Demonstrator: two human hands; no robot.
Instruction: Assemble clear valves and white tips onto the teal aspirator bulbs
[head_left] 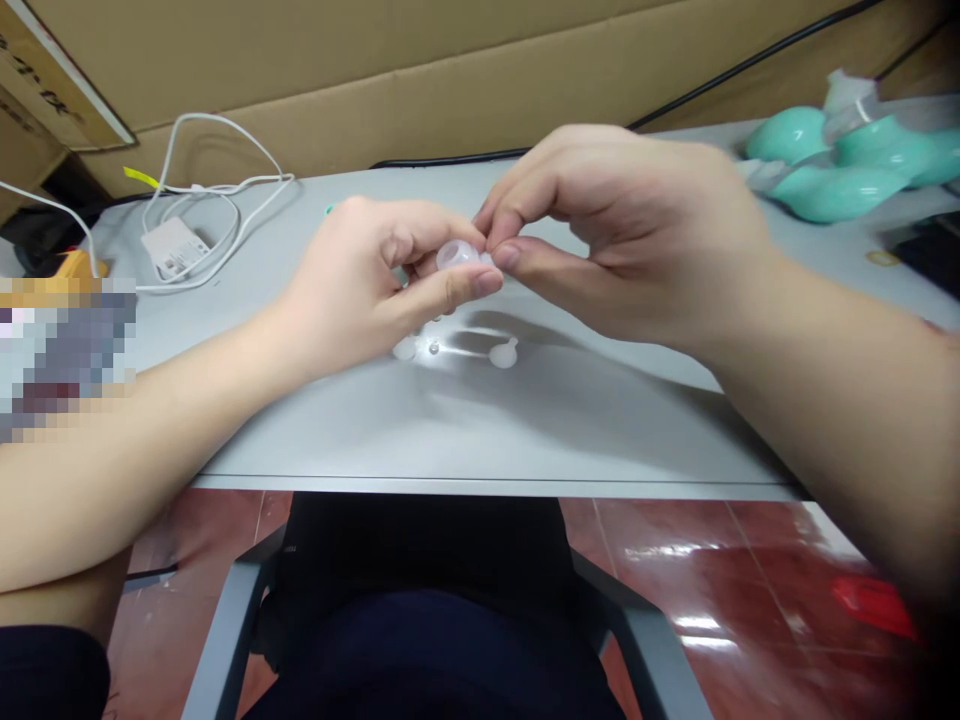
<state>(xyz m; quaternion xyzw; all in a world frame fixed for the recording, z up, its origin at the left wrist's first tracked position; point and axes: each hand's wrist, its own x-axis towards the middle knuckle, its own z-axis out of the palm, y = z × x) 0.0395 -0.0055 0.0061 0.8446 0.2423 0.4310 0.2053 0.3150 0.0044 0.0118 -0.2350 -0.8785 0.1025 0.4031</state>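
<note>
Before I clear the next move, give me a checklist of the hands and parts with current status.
1. Left hand holding the clear plastic piece: ok.
2. Right hand pinching at the piece's edge: ok.
3. Pinch point fully visible: not ok, partly covered.
4. Piece's contents: cannot tell.
5. White tabbed piece lying on the table, not under either hand's grip: ok.
6. White charger apart from both hands: ok.

Wht adapter (176, 248) w/ cable (202, 116) L, teal bulbs (847, 190) far R.
</note>
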